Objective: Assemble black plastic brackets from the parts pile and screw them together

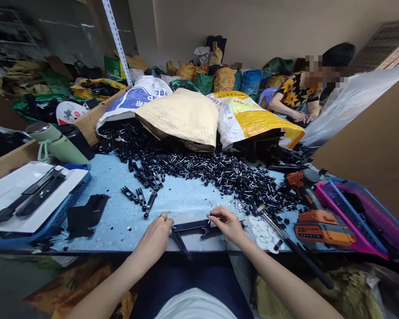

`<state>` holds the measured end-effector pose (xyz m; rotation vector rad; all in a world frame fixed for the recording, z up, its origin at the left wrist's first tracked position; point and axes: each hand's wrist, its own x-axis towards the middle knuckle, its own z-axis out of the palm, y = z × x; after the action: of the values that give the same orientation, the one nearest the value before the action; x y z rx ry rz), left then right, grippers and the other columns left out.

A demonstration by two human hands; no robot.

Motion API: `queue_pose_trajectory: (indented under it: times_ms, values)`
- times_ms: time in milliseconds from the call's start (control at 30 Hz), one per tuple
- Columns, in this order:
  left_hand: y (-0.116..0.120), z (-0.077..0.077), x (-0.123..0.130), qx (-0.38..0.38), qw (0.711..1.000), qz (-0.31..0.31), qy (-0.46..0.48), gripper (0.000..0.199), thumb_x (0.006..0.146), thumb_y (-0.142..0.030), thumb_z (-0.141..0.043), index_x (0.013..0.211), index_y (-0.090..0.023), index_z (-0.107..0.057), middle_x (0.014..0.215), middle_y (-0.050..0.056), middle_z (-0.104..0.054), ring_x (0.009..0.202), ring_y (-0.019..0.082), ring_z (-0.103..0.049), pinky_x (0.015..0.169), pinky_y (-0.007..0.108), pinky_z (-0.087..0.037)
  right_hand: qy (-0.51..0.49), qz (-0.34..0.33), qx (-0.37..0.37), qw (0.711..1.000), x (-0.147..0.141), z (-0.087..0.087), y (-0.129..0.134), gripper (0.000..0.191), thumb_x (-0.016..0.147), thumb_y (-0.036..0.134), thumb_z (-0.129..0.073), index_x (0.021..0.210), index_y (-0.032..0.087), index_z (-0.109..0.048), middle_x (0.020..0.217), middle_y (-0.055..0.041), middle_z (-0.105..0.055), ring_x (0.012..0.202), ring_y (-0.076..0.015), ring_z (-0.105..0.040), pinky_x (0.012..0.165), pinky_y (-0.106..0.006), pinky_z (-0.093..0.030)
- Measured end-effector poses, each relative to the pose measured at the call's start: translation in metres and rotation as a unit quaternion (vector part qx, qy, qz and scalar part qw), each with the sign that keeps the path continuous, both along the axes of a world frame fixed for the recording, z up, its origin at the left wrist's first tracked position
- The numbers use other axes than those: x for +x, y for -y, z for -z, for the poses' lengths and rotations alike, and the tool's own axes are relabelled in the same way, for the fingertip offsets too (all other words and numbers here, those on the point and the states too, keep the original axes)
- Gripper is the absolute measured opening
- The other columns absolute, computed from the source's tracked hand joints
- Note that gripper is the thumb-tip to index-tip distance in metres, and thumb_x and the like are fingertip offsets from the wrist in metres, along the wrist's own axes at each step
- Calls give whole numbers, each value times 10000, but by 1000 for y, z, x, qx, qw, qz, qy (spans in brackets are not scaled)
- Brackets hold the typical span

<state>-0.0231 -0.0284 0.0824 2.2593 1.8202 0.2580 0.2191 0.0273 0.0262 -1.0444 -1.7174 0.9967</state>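
Observation:
My left hand (157, 234) is closed on the left end of a long black plastic bar (191, 226), low over the front of the table. A second black piece (182, 246) hangs at an angle below that end. With its fingertips pinched together, my right hand (228, 225) is at the bar's right end, on a small black-headed screw (209, 220) with a pale shank. Under the right hand lies another dark part with a hooked end (206, 232). Several loose black linkage pieces (149, 204) lie just beyond my left hand.
Black-headed screws (216, 170) pile up mid-table before open sacks (182, 115). On the right are a hammer (286, 237), white discs (262, 232), a cordless drill (319, 228) and baskets (332, 221). Left: a tray (80, 181) and bottle (58, 144). Another person (295, 97) works behind.

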Motion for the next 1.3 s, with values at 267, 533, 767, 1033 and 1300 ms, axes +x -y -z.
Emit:
queue_pose_trajectory:
  times_ms: [267,533,767,1033,1300]
  values:
    - [2,1,10,26,999,-16,-40,380,694,98,-289,861,-143,-531,869,63,-496,800,161,-504,755,308,-427,128,-56,137,981,0,-12,8,142,849,245,-459,908,197,-578,875,-70,-610,851,-177,-578,733,-308,-486]
    - [6,27,9,137,989,32,39,226,856,-107,-328,926,-150,-539,860,88,-557,808,189,-551,740,345,-478,138,-73,161,975,3,-11,11,164,856,216,-446,950,202,-579,912,-73,-624,867,-172,-591,751,-312,-496]
    - [10,56,-4,197,970,115,85,297,876,-102,-294,1084,-153,-500,836,85,-595,806,172,-563,729,336,-477,135,-75,170,973,3,-11,11,189,858,225,-447,984,208,-587,923,-71,-627,878,-171,-593,764,-313,-499]
    - [12,47,3,193,977,90,20,281,870,-173,-365,1104,-188,-519,1011,90,-608,1023,227,-503,894,439,-320,221,-130,212,943,22,6,5,415,802,350,-553,1187,208,-491,1059,-97,-585,960,-183,-548,791,-307,-463]
    - [-8,47,70,61,993,88,48,515,738,-426,-565,1138,-122,-455,1027,121,-563,949,275,-494,818,414,-370,292,-124,257,913,28,26,6,456,841,331,-497,1262,187,-398,819,-61,-620,747,-174,-546,660,-300,-433]
